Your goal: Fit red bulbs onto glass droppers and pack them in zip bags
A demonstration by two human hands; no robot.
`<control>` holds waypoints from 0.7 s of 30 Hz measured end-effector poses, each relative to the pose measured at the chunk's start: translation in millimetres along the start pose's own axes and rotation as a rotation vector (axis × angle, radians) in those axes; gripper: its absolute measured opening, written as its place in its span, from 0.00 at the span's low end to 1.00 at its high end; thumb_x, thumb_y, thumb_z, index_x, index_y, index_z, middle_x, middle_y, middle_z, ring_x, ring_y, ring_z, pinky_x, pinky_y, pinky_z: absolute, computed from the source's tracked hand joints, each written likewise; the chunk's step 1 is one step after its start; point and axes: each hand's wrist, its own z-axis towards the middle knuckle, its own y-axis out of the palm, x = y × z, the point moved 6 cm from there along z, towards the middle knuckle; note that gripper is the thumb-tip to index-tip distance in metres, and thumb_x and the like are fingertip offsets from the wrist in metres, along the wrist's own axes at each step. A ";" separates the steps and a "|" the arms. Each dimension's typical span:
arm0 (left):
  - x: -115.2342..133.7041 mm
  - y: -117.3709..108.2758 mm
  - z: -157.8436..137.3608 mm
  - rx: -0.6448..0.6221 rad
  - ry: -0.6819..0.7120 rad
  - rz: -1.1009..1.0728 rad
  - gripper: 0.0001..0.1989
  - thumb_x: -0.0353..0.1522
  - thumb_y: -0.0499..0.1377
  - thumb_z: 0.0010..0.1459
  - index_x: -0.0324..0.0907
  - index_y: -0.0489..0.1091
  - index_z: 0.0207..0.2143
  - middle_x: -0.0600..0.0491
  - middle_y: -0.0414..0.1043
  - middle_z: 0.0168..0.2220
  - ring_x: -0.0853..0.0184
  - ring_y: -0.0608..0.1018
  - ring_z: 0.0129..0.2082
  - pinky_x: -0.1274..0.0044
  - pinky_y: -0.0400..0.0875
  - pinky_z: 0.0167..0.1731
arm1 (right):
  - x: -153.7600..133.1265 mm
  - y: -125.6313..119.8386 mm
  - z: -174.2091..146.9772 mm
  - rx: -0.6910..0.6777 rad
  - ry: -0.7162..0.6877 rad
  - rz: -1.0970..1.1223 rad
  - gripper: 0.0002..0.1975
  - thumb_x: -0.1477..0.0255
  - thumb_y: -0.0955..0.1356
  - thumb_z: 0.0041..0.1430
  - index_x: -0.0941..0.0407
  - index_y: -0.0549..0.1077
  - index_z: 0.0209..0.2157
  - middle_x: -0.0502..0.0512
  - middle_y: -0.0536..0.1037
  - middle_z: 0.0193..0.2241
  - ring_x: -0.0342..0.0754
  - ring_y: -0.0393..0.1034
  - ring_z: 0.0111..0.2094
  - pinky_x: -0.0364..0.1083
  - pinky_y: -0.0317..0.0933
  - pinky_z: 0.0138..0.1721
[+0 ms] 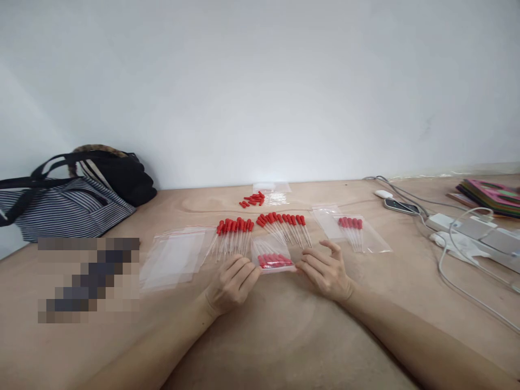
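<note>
Between my hands lies a clear zip bag (271,250) holding several droppers with red rubber bulbs, bulbs toward me and tips pointing away. My left hand (234,283) grips the bag's near left corner with curled fingers. At the near right corner, my right hand (326,271) pinches the bag's edge. Just beyond are two groups of loose red-bulbed droppers, one on the left (233,235) and one on the right (284,225). A filled bag of droppers (353,234) lies to the right. Flat zip bags (174,260) are stacked on the left.
Loose red bulbs (254,199) lie at the back beside a clear bag with thin tubes (277,196). A striped bag (77,200) stands far left, near a pixelated patch. At right are a power strip (479,233), cables, a dark device (401,207) and coloured sheets (491,196).
</note>
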 end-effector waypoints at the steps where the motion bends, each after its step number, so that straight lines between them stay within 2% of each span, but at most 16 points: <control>1: -2.8 -1.6 -1.0 0.004 -0.014 -0.015 0.08 0.22 0.49 0.57 0.37 0.66 0.32 0.51 0.71 0.26 0.68 0.72 0.28 0.74 0.69 0.31 | 4.3 -1.4 0.9 0.012 0.034 0.023 0.08 0.74 0.66 0.55 0.56 0.69 0.23 0.46 0.74 0.20 0.40 0.70 0.29 0.49 0.48 0.48; 3: -9.5 -5.4 -3.8 0.028 -0.070 -0.036 0.07 0.22 0.50 0.57 0.37 0.66 0.34 0.50 0.71 0.27 0.67 0.72 0.30 0.74 0.70 0.31 | 10.4 0.2 3.4 -0.006 0.096 0.105 0.06 0.69 0.67 0.54 0.56 0.70 0.26 0.48 0.75 0.23 0.42 0.69 0.30 0.49 0.50 0.46; 4: -12.4 -7.6 -5.0 0.046 -0.100 -0.049 0.07 0.22 0.51 0.56 0.37 0.67 0.34 0.50 0.71 0.27 0.67 0.72 0.30 0.74 0.70 0.31 | 11.2 3.4 4.9 -0.038 0.120 0.154 0.09 0.65 0.67 0.52 0.56 0.70 0.30 0.50 0.76 0.26 0.43 0.69 0.32 0.49 0.52 0.44; 7: -14.6 -14.8 -4.1 0.086 -0.155 -0.097 0.08 0.22 0.55 0.53 0.37 0.68 0.36 0.50 0.70 0.28 0.66 0.72 0.31 0.74 0.70 0.31 | 5.8 17.7 8.6 -0.177 0.165 0.278 0.25 0.57 0.67 0.49 0.59 0.68 0.44 0.59 0.75 0.36 0.49 0.67 0.38 0.50 0.56 0.41; 8: -13.7 -17.2 -1.8 0.096 -0.166 -0.113 0.09 0.22 0.57 0.52 0.37 0.68 0.36 0.51 0.70 0.28 0.67 0.72 0.31 0.74 0.70 0.31 | 2.8 21.4 9.8 -0.200 0.179 0.310 0.25 0.58 0.66 0.51 0.59 0.66 0.47 0.60 0.74 0.38 0.49 0.67 0.39 0.50 0.57 0.41; 10: -11.7 -22.8 5.0 0.136 -0.190 -0.142 0.11 0.21 0.59 0.50 0.38 0.68 0.37 0.52 0.70 0.27 0.68 0.72 0.31 0.75 0.70 0.31 | -2.7 24.7 12.0 -0.188 0.204 0.394 0.17 0.66 0.63 0.56 0.56 0.67 0.46 0.59 0.74 0.39 0.49 0.66 0.41 0.50 0.58 0.41; 13: -17.1 -28.4 14.3 0.246 -0.317 -0.198 0.13 0.24 0.60 0.51 0.40 0.68 0.40 0.54 0.70 0.28 0.69 0.72 0.31 0.77 0.71 0.32 | -3.6 24.2 13.3 -0.105 0.290 0.587 0.12 0.74 0.59 0.57 0.55 0.73 0.37 0.55 0.76 0.33 0.46 0.68 0.37 0.48 0.61 0.39; 15: -26.6 -24.1 15.2 0.278 -0.474 -0.241 0.16 0.29 0.59 0.53 0.40 0.65 0.45 0.51 0.70 0.34 0.69 0.73 0.33 0.76 0.71 0.34 | 4.7 25.1 11.1 -0.068 0.427 0.708 0.11 0.73 0.60 0.57 0.55 0.74 0.30 0.54 0.76 0.27 0.45 0.70 0.31 0.46 0.63 0.34; 17: -34.1 -13.6 10.7 0.258 -0.623 -0.281 0.21 0.35 0.58 0.54 0.38 0.60 0.50 0.47 0.67 0.41 0.67 0.72 0.36 0.73 0.71 0.37 | 21.8 26.9 5.1 -0.036 0.638 0.797 0.12 0.69 0.61 0.57 0.55 0.74 0.27 0.52 0.76 0.23 0.45 0.70 0.28 0.44 0.64 0.30; 19: -34.8 -0.4 3.2 0.197 -0.697 -0.325 0.21 0.36 0.56 0.55 0.39 0.59 0.50 0.45 0.64 0.43 0.66 0.72 0.37 0.72 0.71 0.38 | 46.5 27.5 -4.9 0.004 0.874 0.864 0.13 0.64 0.63 0.55 0.56 0.73 0.25 0.52 0.75 0.21 0.45 0.70 0.26 0.43 0.64 0.28; 21: -29.0 14.6 -4.6 0.079 -0.704 -0.386 0.17 0.33 0.55 0.56 0.40 0.60 0.48 0.47 0.64 0.41 0.67 0.71 0.36 0.72 0.71 0.38 | 76.4 25.9 -17.9 0.033 1.081 0.911 0.15 0.58 0.66 0.50 0.57 0.73 0.25 0.51 0.74 0.19 0.44 0.69 0.22 0.43 0.64 0.25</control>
